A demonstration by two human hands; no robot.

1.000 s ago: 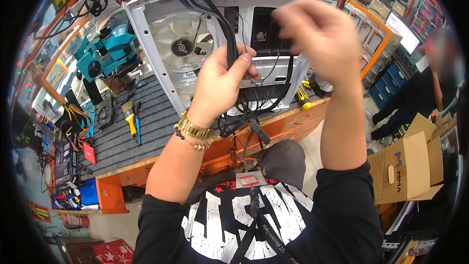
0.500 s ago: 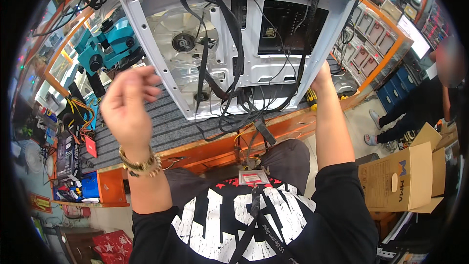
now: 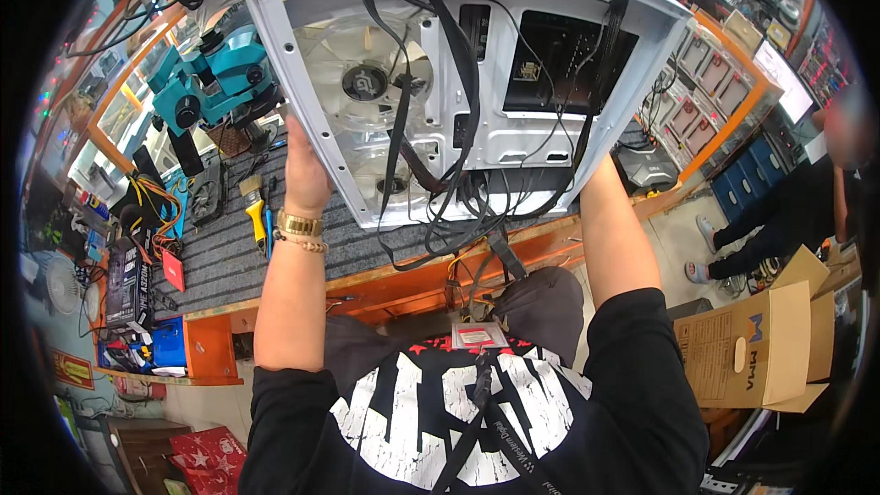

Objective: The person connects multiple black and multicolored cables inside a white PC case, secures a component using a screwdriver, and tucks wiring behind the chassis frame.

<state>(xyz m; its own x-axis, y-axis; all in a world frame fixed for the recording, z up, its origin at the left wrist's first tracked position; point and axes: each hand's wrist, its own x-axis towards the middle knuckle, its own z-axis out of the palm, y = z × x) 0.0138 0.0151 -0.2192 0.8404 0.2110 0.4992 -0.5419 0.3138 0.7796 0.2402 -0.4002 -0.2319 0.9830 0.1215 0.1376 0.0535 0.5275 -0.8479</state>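
Note:
A white computer case [image 3: 550, 142] fills the upper middle, its open side facing me. Inside are a clear fan [image 3: 362, 82] and bundles of black cables [image 3: 467, 192] that hang out over the bench edge. My left hand [image 3: 305, 174], with a gold watch and bracelet at the wrist, grips the case's left wall near its lower corner. My right forearm [image 3: 610, 220] reaches up to the case's right wall. The right hand itself is hidden behind that wall.
A grey mat [image 3: 220, 257] covers the orange-edged bench [image 3: 403, 280], with a yellow-handled tool [image 3: 257, 220] and a teal machine [image 3: 215, 82] at the left. A black box [image 3: 646, 165] sits right of the case. An open cardboard box [image 3: 761, 348] and another person [image 3: 788, 211] are at the right.
My left hand came down from the air and took hold of the case's left wall. My right hand slid out of sight behind the right wall. The case now looks nearer.

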